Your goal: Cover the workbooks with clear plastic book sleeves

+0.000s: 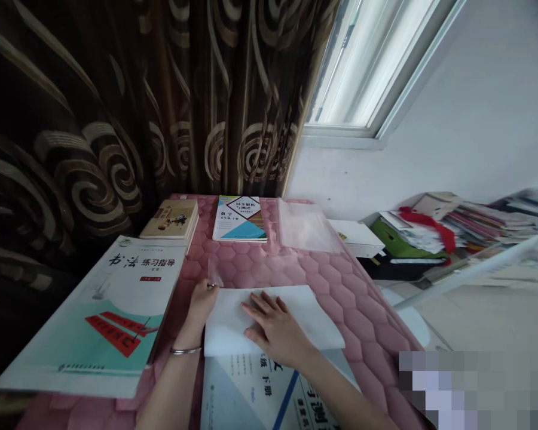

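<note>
Nearest the camera, a blue-and-white book (237, 388) is seen running off the bottom edge, so its full length can't be read. Its far part is covered by a white sheet (231, 325); whether the sheet is bound to the book can't be told. Sheet is set directly ahead of both forearms, long axis left to right, far edge roughly square to the line of view, right end skewed a bit. Hands are apart, both in contact. Right hand (271, 325) is laid flat on the middle of the sheet, fingers spread, nothing gripped. Left hand (204, 301) is placed at the far left corner, fingers curled in; whether sheet or film is pinched there can't be told. Key relation: a raised piece of clear film (215, 273) is seen just beyond that corner, at the left fingertips, so the left hand is nearer to it; the right is separated from it by part of the sheet. All of this is supported on a pink quilted mat (358, 304), with a calligraphy book (103, 301) left of the left forearm.
</note>
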Tool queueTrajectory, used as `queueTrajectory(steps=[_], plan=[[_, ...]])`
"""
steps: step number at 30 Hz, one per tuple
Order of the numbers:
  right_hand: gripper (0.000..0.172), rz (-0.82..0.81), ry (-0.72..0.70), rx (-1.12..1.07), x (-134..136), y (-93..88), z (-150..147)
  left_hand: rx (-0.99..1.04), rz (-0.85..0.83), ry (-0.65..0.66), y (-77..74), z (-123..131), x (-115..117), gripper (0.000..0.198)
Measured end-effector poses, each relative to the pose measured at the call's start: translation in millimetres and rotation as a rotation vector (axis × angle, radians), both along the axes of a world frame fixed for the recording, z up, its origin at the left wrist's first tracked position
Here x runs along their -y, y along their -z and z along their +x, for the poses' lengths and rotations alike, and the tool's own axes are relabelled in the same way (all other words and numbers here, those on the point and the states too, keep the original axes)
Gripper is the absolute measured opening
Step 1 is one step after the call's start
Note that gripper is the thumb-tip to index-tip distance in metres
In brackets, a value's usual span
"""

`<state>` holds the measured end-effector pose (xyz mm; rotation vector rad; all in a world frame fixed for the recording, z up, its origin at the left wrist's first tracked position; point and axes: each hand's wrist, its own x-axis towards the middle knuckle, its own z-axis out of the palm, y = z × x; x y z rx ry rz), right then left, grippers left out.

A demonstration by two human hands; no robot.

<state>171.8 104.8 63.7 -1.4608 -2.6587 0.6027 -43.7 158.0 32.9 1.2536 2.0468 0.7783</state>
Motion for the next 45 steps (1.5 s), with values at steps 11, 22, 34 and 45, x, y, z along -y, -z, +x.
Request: queueTrajectory(steps=[11,22,34,45], plan=[[0.057,0.131,0.032,-0.013,8.6,13.0,-4.2,-0.03,0.022,0.016,1.1,1.1,-1.0,0.015],[0.057,0.146,0.107,0.011,-3.3,13.8,-12.9,0.051,0.111,0.004,-4.7,1.8,2.0,0.022],[0.046,0.28,0.167,-0.075,-13.2,10.4,-5.3,0.157,0.191,0.01,5.3,-2.4,1.3,0.015],[0.04,0.122,0.807,-0.074,-59.9,25.8,87.3,-0.067,0.094,0.004,-6.1,-1.0,2.9,0.014]])
